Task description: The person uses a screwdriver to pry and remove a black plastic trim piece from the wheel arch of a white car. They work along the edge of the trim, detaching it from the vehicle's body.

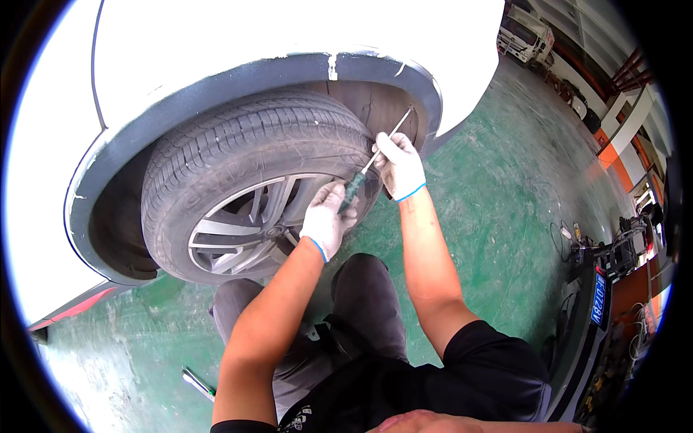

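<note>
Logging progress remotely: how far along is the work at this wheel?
Looks done: nothing visibly. In hand: left hand grips the green-handled screwdriver, right hand steadies its metal shaft, tip inside the dark grey wheel-arch trim. Left: black tyre remains mounted; trim remains attached.

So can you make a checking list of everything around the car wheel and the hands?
Surface: green painted floor, scuffed.
Job's things: long screwdriver with green handle, shaft reaching into the wheel arch; tyre on a silver rim.
Clutter: a metal tool on the floor by the knee.
Hands: left hand, gloved, grips the handle; right hand, gloved, grips the shaft.
Cables: loose wires on the floor, right.
Surroundings: white car body; white truck far off.
</note>
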`<action>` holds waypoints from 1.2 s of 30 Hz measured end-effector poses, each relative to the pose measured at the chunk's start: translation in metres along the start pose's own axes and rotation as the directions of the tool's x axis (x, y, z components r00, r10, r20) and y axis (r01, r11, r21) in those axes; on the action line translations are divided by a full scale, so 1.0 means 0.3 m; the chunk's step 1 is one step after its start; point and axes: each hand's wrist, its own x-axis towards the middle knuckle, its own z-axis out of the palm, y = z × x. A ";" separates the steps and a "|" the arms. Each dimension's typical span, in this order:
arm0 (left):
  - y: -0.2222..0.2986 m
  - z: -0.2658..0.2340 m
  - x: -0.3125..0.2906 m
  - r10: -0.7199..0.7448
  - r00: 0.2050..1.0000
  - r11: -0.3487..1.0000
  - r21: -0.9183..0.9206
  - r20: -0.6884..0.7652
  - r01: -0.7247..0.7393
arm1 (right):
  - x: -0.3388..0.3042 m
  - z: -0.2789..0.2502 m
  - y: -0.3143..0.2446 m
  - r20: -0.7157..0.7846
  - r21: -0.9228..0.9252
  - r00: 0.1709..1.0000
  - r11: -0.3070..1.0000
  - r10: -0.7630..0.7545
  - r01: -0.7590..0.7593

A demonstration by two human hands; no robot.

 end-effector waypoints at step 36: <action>0.201 0.083 -0.096 0.331 0.922 0.900 0.360 -0.200 -0.246 | 0.153 0.113 -0.049 -0.122 0.429 0.984 0.888 -0.127 0.168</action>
